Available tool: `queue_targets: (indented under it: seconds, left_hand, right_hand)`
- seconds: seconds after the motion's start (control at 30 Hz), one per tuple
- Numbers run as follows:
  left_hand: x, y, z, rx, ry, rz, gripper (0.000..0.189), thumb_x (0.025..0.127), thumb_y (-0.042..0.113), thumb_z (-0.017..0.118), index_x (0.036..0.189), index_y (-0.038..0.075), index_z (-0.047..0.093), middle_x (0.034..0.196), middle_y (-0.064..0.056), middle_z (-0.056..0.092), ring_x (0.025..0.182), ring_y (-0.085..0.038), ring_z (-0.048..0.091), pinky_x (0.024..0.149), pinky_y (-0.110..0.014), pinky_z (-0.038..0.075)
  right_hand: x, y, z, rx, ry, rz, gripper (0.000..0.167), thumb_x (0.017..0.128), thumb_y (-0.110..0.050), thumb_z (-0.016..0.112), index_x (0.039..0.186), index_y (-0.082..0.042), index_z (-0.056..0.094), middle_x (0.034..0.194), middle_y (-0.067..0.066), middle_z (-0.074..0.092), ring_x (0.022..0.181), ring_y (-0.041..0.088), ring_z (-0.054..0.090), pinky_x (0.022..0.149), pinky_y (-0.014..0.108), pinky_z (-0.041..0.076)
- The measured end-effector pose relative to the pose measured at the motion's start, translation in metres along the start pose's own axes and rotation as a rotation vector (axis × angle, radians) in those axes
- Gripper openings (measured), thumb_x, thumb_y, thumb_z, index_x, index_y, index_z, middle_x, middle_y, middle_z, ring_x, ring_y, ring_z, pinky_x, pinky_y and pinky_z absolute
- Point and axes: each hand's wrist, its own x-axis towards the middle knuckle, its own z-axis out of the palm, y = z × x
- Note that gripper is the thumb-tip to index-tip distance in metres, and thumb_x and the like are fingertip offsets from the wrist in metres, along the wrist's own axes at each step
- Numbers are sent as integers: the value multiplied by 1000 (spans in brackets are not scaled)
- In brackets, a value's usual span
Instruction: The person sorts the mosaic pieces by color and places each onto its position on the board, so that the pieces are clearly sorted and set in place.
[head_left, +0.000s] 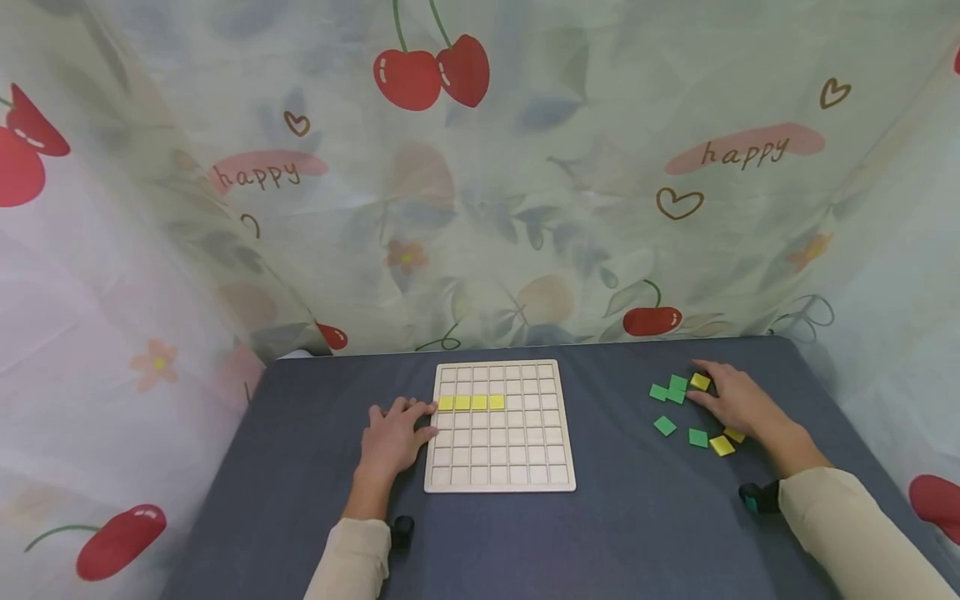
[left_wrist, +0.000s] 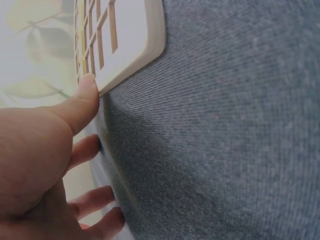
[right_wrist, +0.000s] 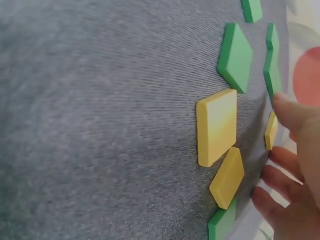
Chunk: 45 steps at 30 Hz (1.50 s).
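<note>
A pale square-grid board (head_left: pixel 498 436) lies on the table, with a row of several yellow tiles (head_left: pixel 479 403) in its cells from the left side. My left hand (head_left: pixel 392 435) rests at the board's left edge; in the left wrist view its thumb (left_wrist: pixel 86 100) touches the rim, the other fingers loosely bent. At the right, my right hand (head_left: pixel 738 402) reaches over a scatter of tiles. Its thumb and fingers are spread either side of a yellow tile (head_left: pixel 700 382) lying on the cloth. Another yellow tile (right_wrist: pixel 218 129) shows nearer the right wrist camera.
Several loose green tiles (head_left: pixel 665 426) lie left of the right hand, and two yellow tiles (head_left: pixel 722 446) sit by its wrist. In the right wrist view another green tile (right_wrist: pixel 222 223) is partly cut off. A dark cloth (head_left: pixel 600 533) covers the table; patterned curtains (head_left: pixel 510 208) hang around it.
</note>
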Motion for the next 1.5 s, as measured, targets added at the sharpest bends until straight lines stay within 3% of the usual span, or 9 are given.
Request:
queue_targets:
  seconds: [0.43,0.7,1.07,1.5]
  left_hand:
    - [-1,-2,-4,14,5,-4,49,96,44,68,143,33,60,151,-7,52,127,-44,43,97,-65,45]
    - [-2,-2,-5,8,6,-3,49,97,44,67,143,32,59,152,-7,52,129,-45,42,98,-66,44]
    - [-2,-2,-3,-8,1,5,49,96,44,68,143,33,60,153,-7,51,130,-46,41,98,-67,43]
    - [-3,-1,-2,-11,8,5,49,96,45,68,143,33,60,152,-7,52,129,-45,42,98,-66,44]
  right_hand:
    - [11,-2,1,5,41,57,49,101,-24,63,138,8,55,137,35,52,126,55,48,104,68,39]
    - [12,-2,3,35,61,92,41,101,-18,63,134,7,59,133,34,54,123,54,50,102,67,41]
    - [10,-4,7,-104,92,82,38,104,-17,57,132,9,57,126,32,56,115,54,51,100,66,42]
    - [8,-4,-11,-11,4,116,39,107,-20,53,133,8,53,129,34,52,118,54,50,94,67,44]
